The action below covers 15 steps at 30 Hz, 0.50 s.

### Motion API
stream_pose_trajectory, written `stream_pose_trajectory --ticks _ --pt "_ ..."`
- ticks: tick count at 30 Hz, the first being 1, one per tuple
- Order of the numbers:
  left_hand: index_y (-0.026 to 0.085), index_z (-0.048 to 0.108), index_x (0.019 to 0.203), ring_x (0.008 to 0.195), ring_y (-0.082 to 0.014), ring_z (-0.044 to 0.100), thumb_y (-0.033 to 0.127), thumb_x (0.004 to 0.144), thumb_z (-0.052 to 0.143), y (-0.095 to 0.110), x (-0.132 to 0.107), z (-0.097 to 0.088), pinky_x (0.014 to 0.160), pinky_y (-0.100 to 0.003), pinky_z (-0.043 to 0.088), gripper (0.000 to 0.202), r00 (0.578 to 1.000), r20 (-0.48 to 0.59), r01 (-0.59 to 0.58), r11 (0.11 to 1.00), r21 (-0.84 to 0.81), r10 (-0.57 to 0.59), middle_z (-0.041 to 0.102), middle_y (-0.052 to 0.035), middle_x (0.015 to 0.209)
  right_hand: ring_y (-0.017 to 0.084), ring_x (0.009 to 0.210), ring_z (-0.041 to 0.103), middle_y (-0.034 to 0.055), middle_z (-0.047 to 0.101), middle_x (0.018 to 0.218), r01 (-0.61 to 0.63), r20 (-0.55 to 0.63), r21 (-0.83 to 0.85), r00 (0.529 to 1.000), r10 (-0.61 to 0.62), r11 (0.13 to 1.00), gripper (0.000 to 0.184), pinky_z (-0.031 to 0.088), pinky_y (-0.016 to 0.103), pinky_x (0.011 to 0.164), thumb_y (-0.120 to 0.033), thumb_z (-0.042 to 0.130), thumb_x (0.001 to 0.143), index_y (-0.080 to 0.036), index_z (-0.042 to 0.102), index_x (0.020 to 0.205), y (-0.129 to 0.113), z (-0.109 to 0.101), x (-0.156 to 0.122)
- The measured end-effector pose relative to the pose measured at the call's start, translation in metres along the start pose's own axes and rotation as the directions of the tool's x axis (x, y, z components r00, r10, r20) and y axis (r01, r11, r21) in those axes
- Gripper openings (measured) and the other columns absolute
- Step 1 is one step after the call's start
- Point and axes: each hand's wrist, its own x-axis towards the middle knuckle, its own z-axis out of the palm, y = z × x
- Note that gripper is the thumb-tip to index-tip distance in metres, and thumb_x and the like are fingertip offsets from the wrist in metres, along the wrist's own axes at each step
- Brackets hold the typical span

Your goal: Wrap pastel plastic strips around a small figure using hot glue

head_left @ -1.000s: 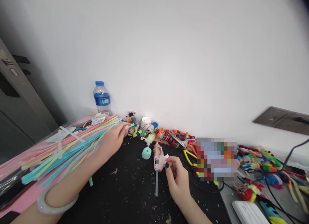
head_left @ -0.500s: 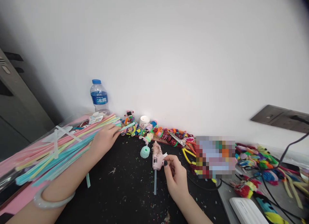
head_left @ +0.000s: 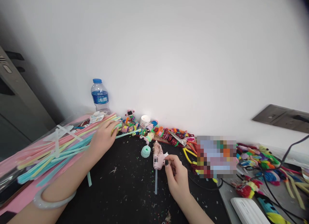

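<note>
My left hand rests on a bundle of pastel pipe cleaners, fingers curled closed at the tips. One mint-green pipe cleaner sticks out past my fingers on the right; part of it is hidden by the hand. With thumb and fingers my right hand pinches the side of a small pink glue gun, near its white trigger. The gun lies on the black mat, nozzle pointing away, with a glue stick out of its back. Just left of the nozzle sits a mint-green coil.
Small colourful pipe-cleaner figures, a paper cup and scissors line the wall. A water bottle stands back left. On the right are a black cable, a white box-shaped device and more figures.
The mint-green pipe cleaner at my left hand now reaches further right and lies lower. My left hand has shifted slightly left. The right hand stays at the glue gun.
</note>
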Motion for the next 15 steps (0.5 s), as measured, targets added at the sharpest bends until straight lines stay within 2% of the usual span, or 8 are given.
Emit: stream_pose_trajectory --ticks 3,6,10,15 --pt "0.014 0.049 0.120 0.110 -0.0352 0.050 0.024 0.083 0.042 -0.014 0.000 0.004 0.088 -0.048 0.041 0.039 0.997 -0.012 0.071 0.986 0.154 -0.070 0.058 -0.0178 0.117 0.012 0.049 0.040 -0.0040 0.043 0.061 -0.002 0.004 -0.003 1.000 0.002 1.000 0.012 0.031 0.022 0.047 -0.018 0.038 0.087 -0.018 0.049 0.092 0.000 -0.001 0.000" --pt "0.014 0.047 0.122 0.103 -0.0372 0.052 0.027 0.080 0.045 -0.025 0.000 0.008 0.081 -0.048 0.042 0.043 0.991 -0.012 0.136 0.971 0.195 -0.136 0.063 -0.0174 0.106 0.011 0.048 0.039 -0.0045 0.042 0.060 -0.001 0.003 -0.023 1.000 0.001 1.000 0.013 0.030 0.022 0.047 -0.018 0.037 0.087 -0.018 0.049 0.091 -0.001 -0.001 0.000" --pt "0.017 0.055 0.110 0.095 -0.0363 0.055 0.028 0.079 0.046 -0.029 0.000 0.008 0.077 -0.047 0.043 0.034 0.988 -0.006 0.156 0.978 0.136 -0.156 0.065 -0.0160 0.096 0.011 0.048 0.039 -0.0042 0.044 0.059 -0.008 0.007 -0.044 1.000 0.008 0.999 0.013 0.030 0.022 0.047 -0.018 0.037 0.087 -0.018 0.050 0.087 -0.002 -0.001 0.001" --pt "0.022 0.061 0.090 0.083 -0.0280 0.059 0.027 0.082 0.042 -0.024 0.001 0.004 0.072 -0.039 0.047 0.021 0.996 -0.004 0.094 0.994 0.054 -0.094 0.064 -0.0101 0.088 0.012 0.050 0.041 -0.0034 0.046 0.061 0.003 0.010 -0.047 1.000 -0.002 0.999 0.013 0.032 0.022 0.049 -0.018 0.037 0.088 -0.018 0.050 0.085 -0.001 0.000 0.002"
